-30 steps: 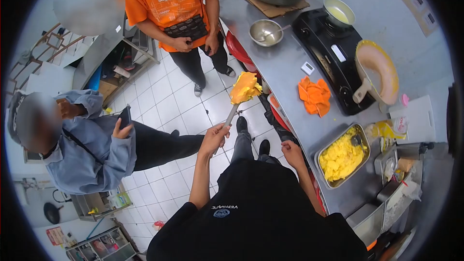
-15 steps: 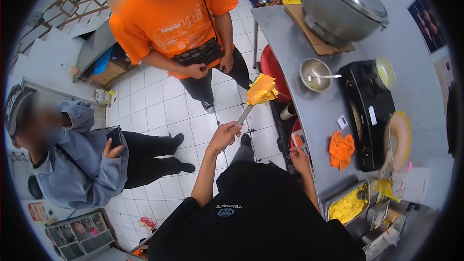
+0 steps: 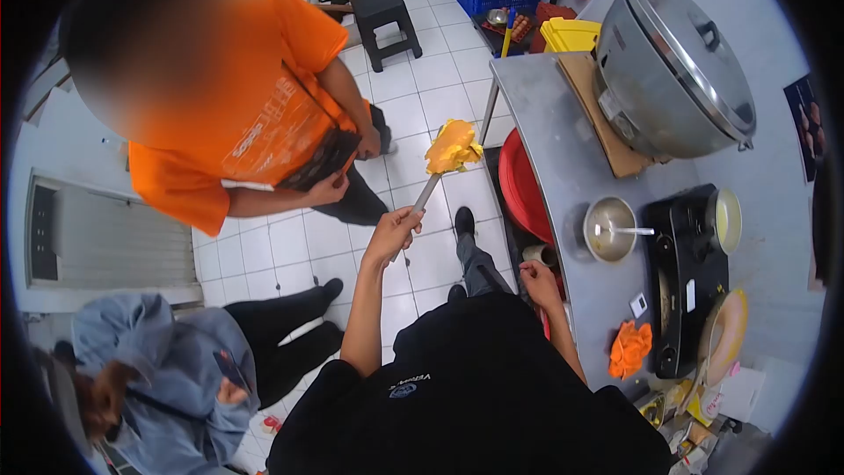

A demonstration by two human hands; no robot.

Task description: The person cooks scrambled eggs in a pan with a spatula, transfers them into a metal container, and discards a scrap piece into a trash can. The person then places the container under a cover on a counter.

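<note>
My left hand (image 3: 395, 234) is closed around the grey handle of a spatula (image 3: 454, 148), held up in front of me over the floor. Its orange head points away from me, and soft yellow food like scrambled egg clings to the edges. My right hand (image 3: 538, 283) hangs beside the front edge of the steel table (image 3: 563, 189), its fingers curled with nothing seen in them. Closest to it on the tabletop are an orange cloth (image 3: 630, 349) and a small white device (image 3: 638, 304).
A metal bowl with a spoon (image 3: 609, 229) stands beside a black gas stove (image 3: 661, 290). Farther back sits a large lidded pot (image 3: 655, 75). A person in orange (image 3: 255, 110) stands ahead, another in a grey-blue hoodie (image 3: 167, 369) to the left. A black stool (image 3: 380, 13) is behind.
My view has turned and moved forward along the table. The spatula stays in my left hand. The person in orange now appears closer and farther left; the egg tray has mostly left view.
</note>
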